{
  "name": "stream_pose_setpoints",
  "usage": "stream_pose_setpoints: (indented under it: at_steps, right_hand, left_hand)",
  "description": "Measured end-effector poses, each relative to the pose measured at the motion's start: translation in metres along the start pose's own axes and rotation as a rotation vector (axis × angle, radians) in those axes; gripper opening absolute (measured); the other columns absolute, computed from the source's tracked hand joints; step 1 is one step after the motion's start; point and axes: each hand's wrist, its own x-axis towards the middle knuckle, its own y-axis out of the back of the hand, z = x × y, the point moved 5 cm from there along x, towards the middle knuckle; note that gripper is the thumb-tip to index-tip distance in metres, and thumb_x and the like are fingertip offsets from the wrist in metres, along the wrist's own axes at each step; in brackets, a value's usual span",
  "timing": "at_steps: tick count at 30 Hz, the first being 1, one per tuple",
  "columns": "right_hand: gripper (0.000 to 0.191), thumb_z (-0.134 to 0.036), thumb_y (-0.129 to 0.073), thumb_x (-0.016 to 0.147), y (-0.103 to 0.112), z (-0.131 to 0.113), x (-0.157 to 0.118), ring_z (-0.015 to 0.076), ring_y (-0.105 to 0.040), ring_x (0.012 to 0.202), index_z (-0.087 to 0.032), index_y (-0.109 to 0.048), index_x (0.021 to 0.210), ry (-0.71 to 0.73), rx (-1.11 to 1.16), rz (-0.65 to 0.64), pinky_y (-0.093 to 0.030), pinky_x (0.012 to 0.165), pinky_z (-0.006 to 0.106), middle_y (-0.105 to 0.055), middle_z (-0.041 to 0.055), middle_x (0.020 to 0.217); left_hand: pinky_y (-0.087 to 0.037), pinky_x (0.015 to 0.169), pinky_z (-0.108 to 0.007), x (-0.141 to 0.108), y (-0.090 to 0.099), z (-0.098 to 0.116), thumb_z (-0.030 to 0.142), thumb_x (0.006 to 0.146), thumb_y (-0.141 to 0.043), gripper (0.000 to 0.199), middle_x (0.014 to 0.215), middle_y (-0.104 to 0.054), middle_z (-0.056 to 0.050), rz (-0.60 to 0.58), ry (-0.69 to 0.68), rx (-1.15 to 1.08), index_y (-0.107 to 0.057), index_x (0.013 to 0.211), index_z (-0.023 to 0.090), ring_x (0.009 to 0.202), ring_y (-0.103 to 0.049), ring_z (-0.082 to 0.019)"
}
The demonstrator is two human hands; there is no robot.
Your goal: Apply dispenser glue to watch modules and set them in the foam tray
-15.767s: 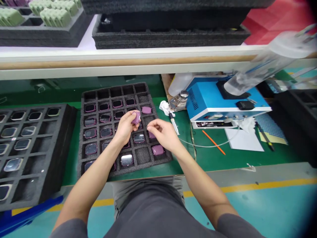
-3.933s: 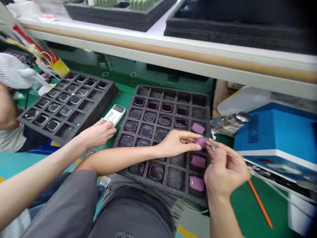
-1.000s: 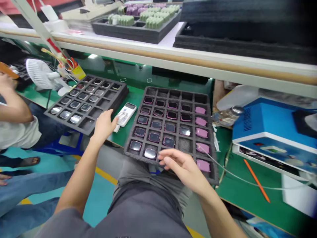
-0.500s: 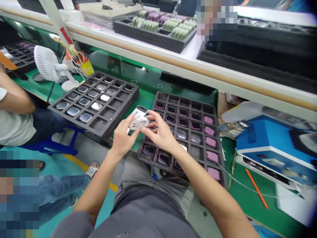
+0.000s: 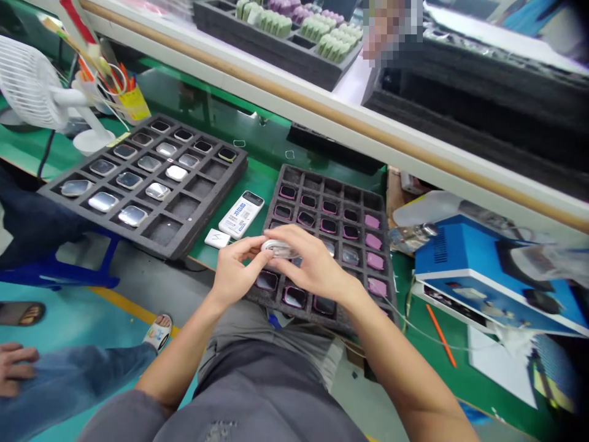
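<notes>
Between my two hands is a coiled white cable [image 5: 278,247]. My left hand [image 5: 235,271] pinches its near end with thumb and fingertips. My right hand [image 5: 317,263] wraps round the other side of the coil, fingers bent and partly hiding it. Just beyond my left hand, a white power bank [image 5: 241,216] with a dark end and blue print lies on the green bench, beside a small white square block [image 5: 217,238]. Below and behind my right hand is a black foam tray [image 5: 361,284] holding purple-framed watch-like screens and purple pieces.
On the left, another black foam tray [image 5: 202,222] holds silver-framed screens. A white fan [image 5: 32,86] and a yellow pen cup [image 5: 134,103] stand past it. A blue box-shaped machine [image 5: 478,270] sits right, near an orange stick [image 5: 440,335]. A shelf edge [image 5: 257,92] crosses above.
My hands have drawn closer together round the cable. The power bank and white block, partly hidden behind them before, now show on the bench. The view has shifted.
</notes>
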Motion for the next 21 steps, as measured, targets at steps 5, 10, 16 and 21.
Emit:
stream_pose_setpoints:
  at_steps: [5,10,16,21]
  right_hand:
    - [0.053,-0.036,-0.061,0.098,0.005,-0.001,-0.006,0.0270,-0.069,0.103,-0.025,-0.050,0.148,0.006,-0.239,-0.076,-0.060,0.088,0.043,-0.069,0.0121,0.119]
    - [0.063,-0.040,-0.062,0.097,0.006,0.004,-0.014,0.0325,-0.068,0.104,-0.022,-0.041,0.153,-0.037,-0.424,-0.106,-0.061,0.082,0.046,-0.065,0.0167,0.123]
    - [0.045,-0.032,-0.054,0.101,0.027,0.021,-0.031,0.0252,-0.065,0.092,-0.022,-0.050,0.145,-0.126,-0.324,0.011,-0.057,0.080,0.041,-0.067,0.0112,0.105]
    - [0.049,-0.032,-0.066,0.093,0.049,0.043,-0.058,0.0154,-0.060,0.079,-0.026,-0.052,0.140,-0.287,0.049,0.222,-0.055,0.071,0.031,-0.064,0.0026,0.097]
  left_hand:
    - [-0.062,0.073,-0.029,0.005,-0.011,0.005,0.035,0.084,-0.076,0.025,0.093,-0.081,-0.006,0.001,0.040,-0.049,-0.080,0.102,0.017,0.077,-0.075,-0.020]
    - [-0.063,0.072,-0.029,0.012,-0.019,0.006,0.039,0.083,-0.078,0.030,0.094,-0.081,-0.008,-0.016,0.097,-0.103,-0.079,0.101,0.015,0.079,-0.075,-0.020]
    - [-0.059,0.059,-0.025,0.025,-0.002,0.006,0.041,0.080,-0.080,0.031,0.084,-0.078,-0.006,0.154,0.066,-0.058,-0.080,0.096,0.014,0.068,-0.071,-0.017]
    - [-0.056,0.055,-0.020,0.033,-0.004,-0.003,0.043,0.078,-0.080,0.034,0.089,-0.075,-0.005,0.214,0.099,-0.153,-0.078,0.099,0.016,0.075,-0.070,-0.016]
